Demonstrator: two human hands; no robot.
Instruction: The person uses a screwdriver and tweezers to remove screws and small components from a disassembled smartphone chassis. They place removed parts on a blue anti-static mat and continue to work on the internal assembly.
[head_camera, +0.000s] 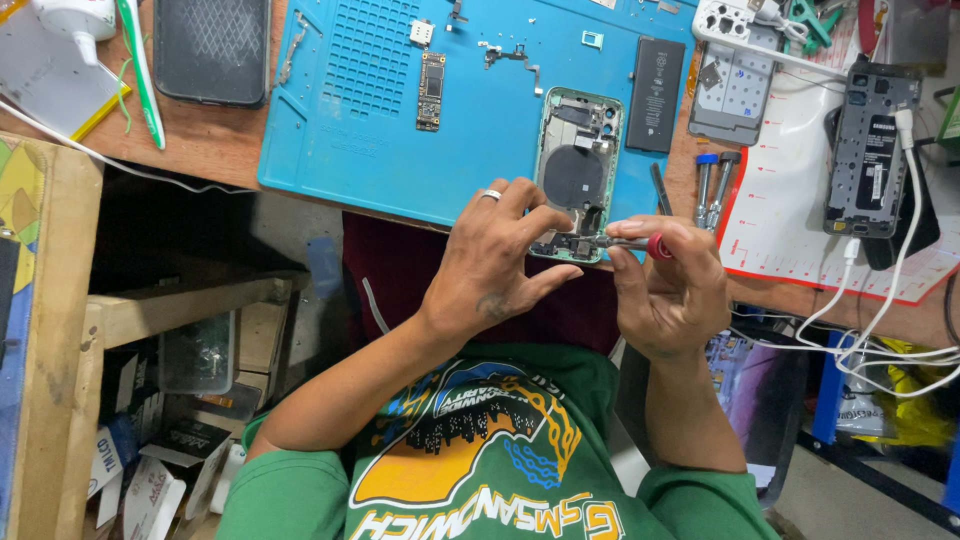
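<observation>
Item: opened phone housing (575, 170), pale green frame, back removed, dark round coil visible inside. It lay at the near edge of the blue work mat (330, 150) on the bench (215, 140), its lower end directly beneath both hands.

Left hand (495, 265): ring on one finger, fingers curled down onto the lower end of the housing, thumb spread toward the body. The grip was part closed and pressed the frame in place rather than lifting it.

Right hand (665, 290): fingers pinched shut round a small screwdriver (630, 242) with a red cap, the shaft lying nearly flat and pointing left into the bottom of the housing, just beside the left fingertips. The tip itself was hidden among the parts.

Beyond the grips, on the mat: a narrow logic board (431, 90), a black battery (655, 95), small brackets and screws too small to tell apart. Just right of the right hand: two more drivers (712, 185) at the mat edge. Well right: a second opened phone (867, 150) on a white sheet, with white cables (880, 300) trailing over the bench edge.

Handling note, as judged: the work looked like screw or connector work at the charging end. It would go best with the driver kept square in the screw head, light turning from the fingertips only, and the left hand keeping the frame from sliding off the mat edge. Loosened screws risked dropping past the bench edge onto the lap.
</observation>
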